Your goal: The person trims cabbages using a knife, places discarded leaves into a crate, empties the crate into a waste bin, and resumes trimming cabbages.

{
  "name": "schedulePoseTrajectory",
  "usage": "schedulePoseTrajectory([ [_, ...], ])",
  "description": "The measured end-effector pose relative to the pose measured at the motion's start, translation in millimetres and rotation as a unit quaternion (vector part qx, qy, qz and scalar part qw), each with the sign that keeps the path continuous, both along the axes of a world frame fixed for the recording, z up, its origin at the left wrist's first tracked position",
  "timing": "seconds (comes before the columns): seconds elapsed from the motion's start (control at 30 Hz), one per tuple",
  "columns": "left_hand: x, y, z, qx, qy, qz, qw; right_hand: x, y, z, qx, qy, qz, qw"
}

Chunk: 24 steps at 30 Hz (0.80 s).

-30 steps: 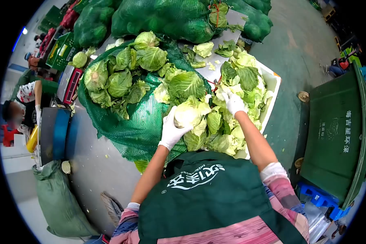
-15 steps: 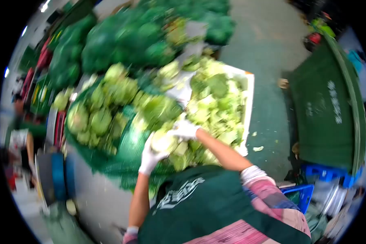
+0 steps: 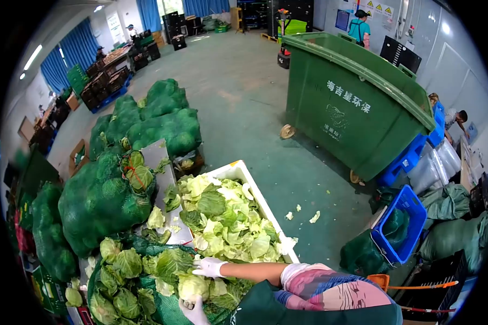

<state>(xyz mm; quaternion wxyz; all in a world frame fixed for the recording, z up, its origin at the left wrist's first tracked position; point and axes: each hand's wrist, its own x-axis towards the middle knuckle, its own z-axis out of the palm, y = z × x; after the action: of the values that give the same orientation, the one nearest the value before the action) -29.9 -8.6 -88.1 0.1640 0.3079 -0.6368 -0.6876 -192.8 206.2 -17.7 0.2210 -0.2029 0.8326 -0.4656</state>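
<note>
Between my hands is a pale green cabbage. My left hand, in a white glove, holds it from below near the bottom edge of the view. My right hand, also gloved, lies at the top of this cabbage with its fingers extended. Left of them, more cabbages sit on an opened green net. A leafy cabbage is just beyond my hands. Loose leaves fill a white box to the right.
Full green net sacks stand at the left. A large green wheeled bin is at the upper right, with a blue crate nearer. Leaf scraps lie on the floor. A person stands behind the bin.
The view has swung up and to the right, showing more room. The cabbage stays in my left hand, while my right hand has moved from the leaves in the box to this cabbage.
</note>
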Motion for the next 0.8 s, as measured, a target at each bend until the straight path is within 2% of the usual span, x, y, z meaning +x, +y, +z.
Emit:
schedulePoseTrajectory([
  [0.03,-9.7,29.8,62.6,0.038,-0.078,-0.019,0.996,2.2,-6.1,3.2,-0.003,-0.001,0.009,1.0],
  [0.07,-20.3,50.3,100.5,0.074,-0.154,-0.039,0.985,4.1,-5.7,21.5,0.016,-0.019,0.05,0.998],
  [0.1,-29.3,66.4,119.0,0.095,-0.157,-0.043,0.982,3.5,-7.5,28.0,0.051,-0.076,0.096,0.991],
  [0.17,-48.7,80.0,129.0,0.124,-0.136,-0.037,0.982,15.1,-35.1,-19.0,0.102,0.069,0.076,0.989],
  [0.2,-58.7,82.8,126.1,0.114,-0.136,-0.02,0.984,22.1,-16.6,9.4,-0.016,-0.027,0.049,0.998],
  [0.23,-65.3,63.5,82.3,0.058,-0.063,-0.028,0.996,21.3,-6.4,27.1,-0.076,-0.109,0.057,0.99],
  [0.27,-70.9,64.7,84.5,0.049,-0.031,-0.043,0.997,18.2,9.2,63.1,-0.045,-0.282,0.013,0.958],
  [0.3,-71.9,74.0,106.6,0.005,-0.046,-0.057,0.997,15.6,11.9,58.0,-0.086,-0.34,-0.009,0.937],
  [0.33,-70.5,64.1,88.5,-0.06,-0.036,-0.1,0.992,12.6,21.9,50.6,-0.05,-0.243,0.049,0.968],
  [0.37,-68.1,68.3,83.5,-0.124,-0.054,-0.079,0.988,6.4,25.2,7.2,-0.022,0.011,0.108,0.994],
  [0.4,-64.3,69.5,84.7,-0.148,-0.043,-0.087,0.984,10.5,24.7,20.9,-0.064,-0.211,-0.032,0.975],
  [0.47,-66.0,83.6,126.8,-0.116,-0.093,-0.096,0.984,3.0,29.4,47.0,0.015,-0.191,-0.061,0.98],
  [0.53,-65.3,83.9,125.6,-0.208,-0.137,-0.098,0.964,0.3,31.1,45.4,0.069,-0.019,0.023,0.997],
  [0.6,-64.9,85.6,128.9,-0.229,-0.17,-0.097,0.954,2.0,27.9,53.7,0.119,0.087,0.118,0.982],
  [0.73,-69.7,81.8,126.1,-0.25,-0.193,-0.109,0.943,2.5,19.3,53.6,0.118,0.161,0.194,0.96],
  [0.8,-71.3,74.2,120.2,-0.231,-0.15,-0.161,0.948,-4.3,16.6,58.6,0.169,0.188,0.236,0.938],
])
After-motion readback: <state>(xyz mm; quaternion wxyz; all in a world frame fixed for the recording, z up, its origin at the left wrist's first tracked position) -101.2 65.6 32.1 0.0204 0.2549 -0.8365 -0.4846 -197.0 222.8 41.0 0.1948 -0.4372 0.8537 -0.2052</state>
